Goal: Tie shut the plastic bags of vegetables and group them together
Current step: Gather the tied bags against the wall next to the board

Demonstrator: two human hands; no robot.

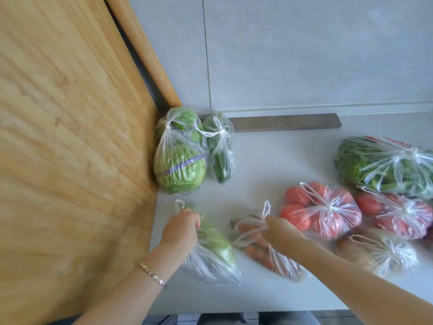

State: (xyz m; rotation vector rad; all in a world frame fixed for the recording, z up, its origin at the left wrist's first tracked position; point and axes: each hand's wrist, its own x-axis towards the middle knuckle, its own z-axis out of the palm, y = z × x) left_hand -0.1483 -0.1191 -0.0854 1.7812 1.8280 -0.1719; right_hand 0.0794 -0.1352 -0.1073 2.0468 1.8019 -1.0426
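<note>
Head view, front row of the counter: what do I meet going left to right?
Wooden panel → left hand → bag of pale green vegetable → bag of carrots → first bag of tomatoes → second bag of tomatoes.

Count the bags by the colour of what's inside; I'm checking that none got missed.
Green: 4 (lettuce bag, dark green bag, leafy greens bag, cabbage bag)
Red: 2 (left tomato bag, right tomato bag)
Orange: 1 (carrot bag)
Brown: 1 (blurred bag)
Total: 8
</note>
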